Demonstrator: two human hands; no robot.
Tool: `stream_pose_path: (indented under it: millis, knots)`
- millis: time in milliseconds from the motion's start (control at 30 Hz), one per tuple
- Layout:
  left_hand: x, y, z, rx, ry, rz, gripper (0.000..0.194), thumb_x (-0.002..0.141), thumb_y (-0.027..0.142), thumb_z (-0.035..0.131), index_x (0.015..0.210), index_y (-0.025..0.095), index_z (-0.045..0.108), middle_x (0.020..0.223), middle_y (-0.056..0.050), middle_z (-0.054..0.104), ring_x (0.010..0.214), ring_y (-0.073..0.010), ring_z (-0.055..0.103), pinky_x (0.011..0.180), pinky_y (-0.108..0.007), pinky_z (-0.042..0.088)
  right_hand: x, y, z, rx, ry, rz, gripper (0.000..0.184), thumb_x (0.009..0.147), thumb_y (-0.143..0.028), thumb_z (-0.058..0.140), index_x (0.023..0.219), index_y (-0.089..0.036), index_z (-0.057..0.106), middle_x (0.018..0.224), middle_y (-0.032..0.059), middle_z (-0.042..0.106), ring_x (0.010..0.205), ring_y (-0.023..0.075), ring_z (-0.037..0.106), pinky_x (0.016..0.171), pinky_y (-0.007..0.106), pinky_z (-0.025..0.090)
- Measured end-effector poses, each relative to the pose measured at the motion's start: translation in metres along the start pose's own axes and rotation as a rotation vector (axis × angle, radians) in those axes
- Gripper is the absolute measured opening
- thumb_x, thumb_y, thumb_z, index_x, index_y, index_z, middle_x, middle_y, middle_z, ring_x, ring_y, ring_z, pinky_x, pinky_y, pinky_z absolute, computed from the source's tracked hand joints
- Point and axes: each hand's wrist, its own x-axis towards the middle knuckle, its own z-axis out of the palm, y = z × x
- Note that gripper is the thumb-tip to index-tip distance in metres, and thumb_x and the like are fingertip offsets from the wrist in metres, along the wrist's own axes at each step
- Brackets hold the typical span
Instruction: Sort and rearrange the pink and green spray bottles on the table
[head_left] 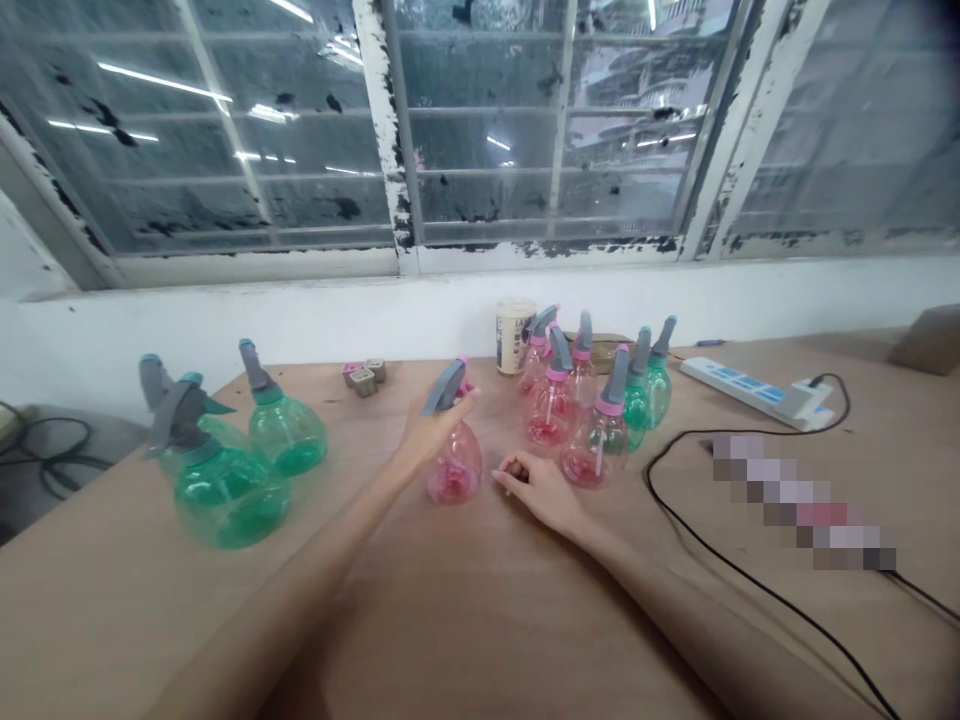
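In the middle of the table, my left hand is wrapped round the neck of a pink spray bottle with a grey trigger head. The bottle stands upright, a little pink at its bottom. My right hand rests on the table just right of it, fingers curled loosely, with nothing visible in them. Close beyond that hand is another pink spray bottle, part of a group of several pink ones and two green spray bottles. Three green spray bottles, one in front, stand at the left.
A paper cup is at the wall behind the pink bottles. Small blocks lie at the back. To the right are a white power strip, a black cable and a blurred-out object. A brown box sits far right.
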Motion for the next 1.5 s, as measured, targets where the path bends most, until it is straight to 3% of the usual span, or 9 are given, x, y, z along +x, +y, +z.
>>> stream_pose_path:
  millis: [133, 267, 600, 967, 1167, 1267, 1367, 1500]
  knots:
    - [-0.001, -0.004, 0.003, -0.099, -0.032, 0.008, 0.028, 0.076, 0.038, 0.065, 0.097, 0.022, 0.064, 0.094, -0.004, 0.071, 0.09, -0.0195, 0.064, 0.087, -0.032, 0.048, 0.0, 0.003, 0.0, -0.013, -0.006, -0.015, 0.016, 0.086, -0.031, 0.056, 0.079, -0.019, 0.064, 0.071, 0.0008, 0.068, 0.067, 0.0146, 0.062, 0.064, 0.024, 0.042]
    - [-0.002, -0.004, 0.003, -0.133, -0.047, -0.004, 0.039, 0.077, 0.036, 0.064, 0.113, 0.022, 0.061, 0.098, -0.006, 0.071, 0.093, -0.0195, 0.065, 0.09, -0.033, 0.048, -0.001, 0.004, 0.0, -0.025, -0.002, -0.023, 0.015, 0.085, -0.031, 0.056, 0.08, -0.019, 0.064, 0.071, 0.0005, 0.067, 0.065, 0.0144, 0.061, 0.063, 0.024, 0.042]
    - [-0.001, -0.005, 0.003, -0.13, -0.053, -0.016, 0.042, 0.077, 0.033, 0.064, 0.118, 0.023, 0.058, 0.099, -0.006, 0.072, 0.09, -0.0189, 0.066, 0.087, -0.033, 0.049, -0.001, 0.004, 0.0, -0.014, -0.014, -0.038, 0.015, 0.086, -0.03, 0.056, 0.08, -0.019, 0.064, 0.07, 0.0004, 0.067, 0.065, 0.0143, 0.061, 0.063, 0.024, 0.041]
    - [-0.002, -0.001, 0.002, -0.112, -0.067, -0.015, 0.034, 0.077, 0.034, 0.063, 0.109, 0.022, 0.061, 0.093, -0.004, 0.071, 0.089, -0.0178, 0.064, 0.085, -0.031, 0.048, -0.002, 0.002, -0.002, -0.032, -0.015, -0.033, 0.016, 0.085, -0.032, 0.057, 0.081, -0.018, 0.065, 0.072, 0.001, 0.068, 0.066, 0.0145, 0.061, 0.063, 0.024, 0.042]
    - [-0.002, 0.0, 0.001, 0.011, -0.006, -0.031, 0.017, 0.074, 0.035, 0.064, 0.079, 0.019, 0.063, 0.076, 0.001, 0.065, 0.073, -0.014, 0.06, 0.074, -0.026, 0.047, -0.002, 0.003, -0.001, -0.008, -0.018, -0.037, 0.015, 0.085, -0.032, 0.057, 0.081, -0.018, 0.064, 0.072, 0.0012, 0.068, 0.066, 0.0144, 0.06, 0.064, 0.025, 0.042]
    - [-0.002, 0.001, 0.0, 0.07, 0.027, -0.066, 0.023, 0.074, 0.039, 0.062, 0.065, 0.019, 0.057, 0.063, 0.003, 0.058, 0.063, -0.0129, 0.055, 0.063, -0.025, 0.044, -0.002, 0.001, -0.001, -0.016, -0.02, -0.021, 0.013, 0.085, -0.029, 0.058, 0.081, -0.018, 0.064, 0.072, 0.0012, 0.067, 0.066, 0.0146, 0.06, 0.063, 0.025, 0.042]
    - [-0.003, 0.004, -0.001, 0.059, -0.007, -0.087, 0.025, 0.075, 0.042, 0.06, 0.066, 0.019, 0.057, 0.061, 0.003, 0.056, 0.062, -0.0133, 0.054, 0.062, -0.026, 0.044, -0.003, -0.001, -0.001, -0.015, -0.025, -0.012, 0.011, 0.085, -0.027, 0.058, 0.081, -0.018, 0.063, 0.072, 0.001, 0.067, 0.066, 0.0146, 0.06, 0.064, 0.024, 0.042]
    - [-0.003, 0.007, -0.002, 0.0, -0.048, -0.062, 0.022, 0.074, 0.041, 0.063, 0.081, 0.02, 0.064, 0.083, 0.0, 0.068, 0.08, -0.0164, 0.061, 0.078, -0.028, 0.047, -0.002, -0.003, -0.002, -0.002, -0.027, -0.011, 0.01, 0.085, -0.026, 0.058, 0.081, -0.018, 0.063, 0.072, 0.0013, 0.068, 0.066, 0.0145, 0.061, 0.065, 0.024, 0.042]
